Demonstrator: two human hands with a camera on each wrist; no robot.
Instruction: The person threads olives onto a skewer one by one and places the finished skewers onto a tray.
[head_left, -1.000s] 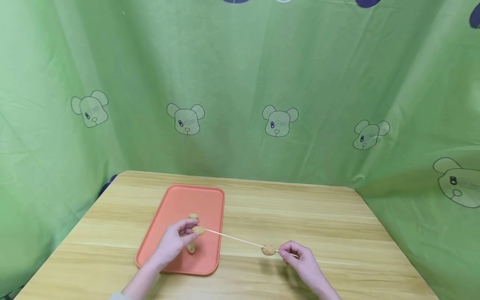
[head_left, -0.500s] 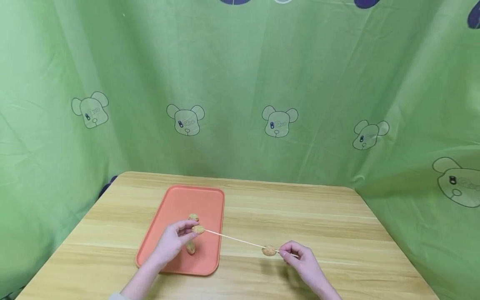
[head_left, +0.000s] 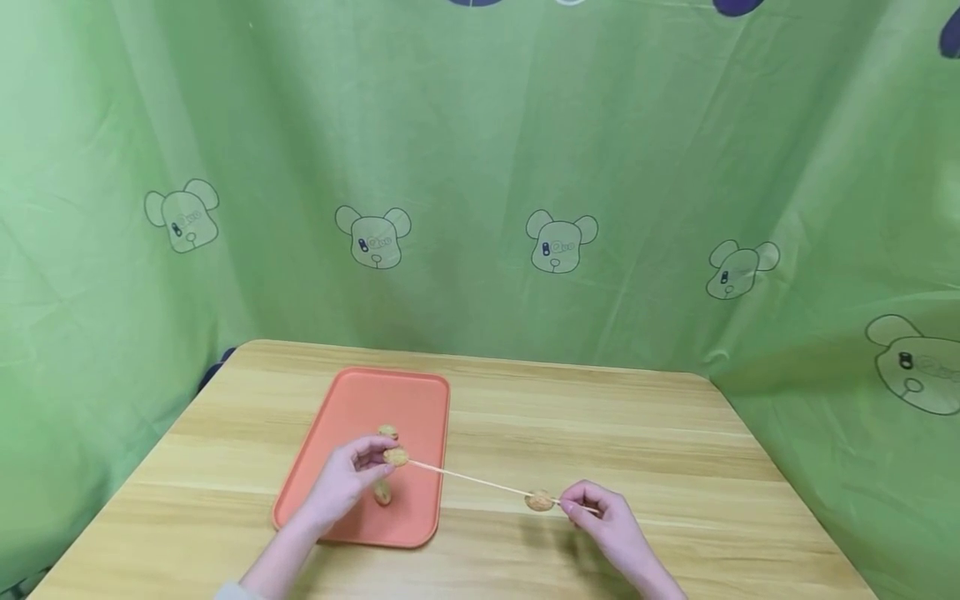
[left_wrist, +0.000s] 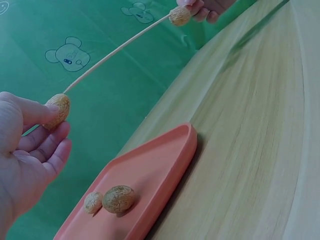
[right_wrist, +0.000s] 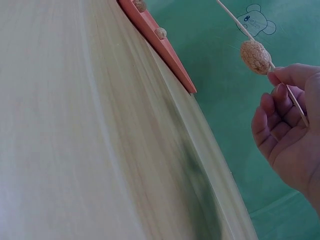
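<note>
Over the pink tray, my left hand (head_left: 345, 483) pinches a tan, rough, egg-shaped ball (head_left: 396, 457) between thumb and fingers. A thin wooden skewer (head_left: 472, 477) runs from that ball to my right hand (head_left: 609, 527), bowing slightly in the left wrist view. Whether its tip is inside the left ball or only against it, I cannot tell. My right thumb and fingers grip the skewer's other end, which lies across the palm. A similar brown wrinkled ball (right_wrist: 255, 57) is threaded on the skewer just ahead of my right fingertips.
The pink tray (head_left: 375, 387) lies on the left of the wooden table (head_left: 600, 425). Two more balls rest in it, one farther back (head_left: 387, 431) and one nearer (head_left: 382, 492). A green curtain (head_left: 465, 150) with bear-face prints surrounds the table's back and sides.
</note>
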